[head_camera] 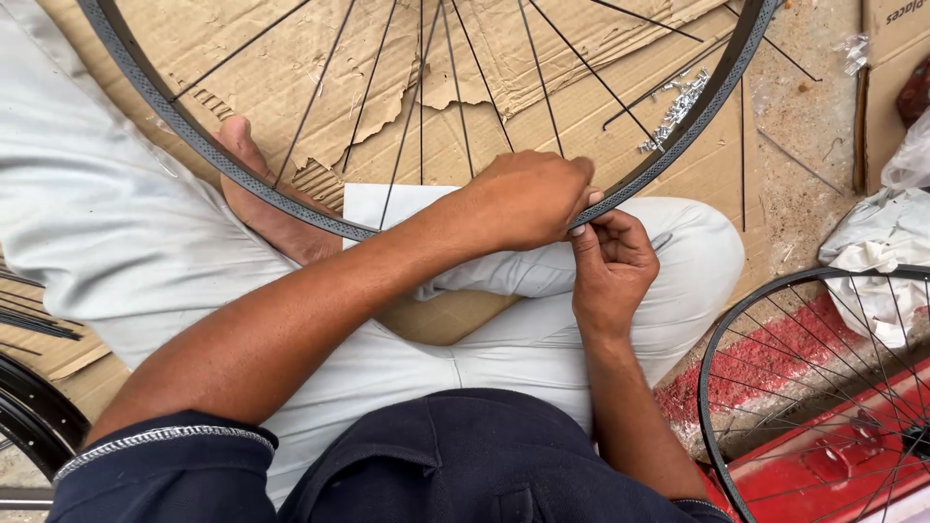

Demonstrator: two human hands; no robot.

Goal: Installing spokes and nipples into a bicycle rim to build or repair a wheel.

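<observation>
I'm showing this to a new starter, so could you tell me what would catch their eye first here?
First, the large spoked wheel rim arcing across the top, resting over the seated person's lap. Both hands meet at its lower edge: the left hand grips over the rim while the right hand pinches from beneath. A second spoked wheel lies at lower right beside a red frame.

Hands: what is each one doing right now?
Left hand: closed on the wheel rim.
Right hand: pinching the rim from below.
</observation>
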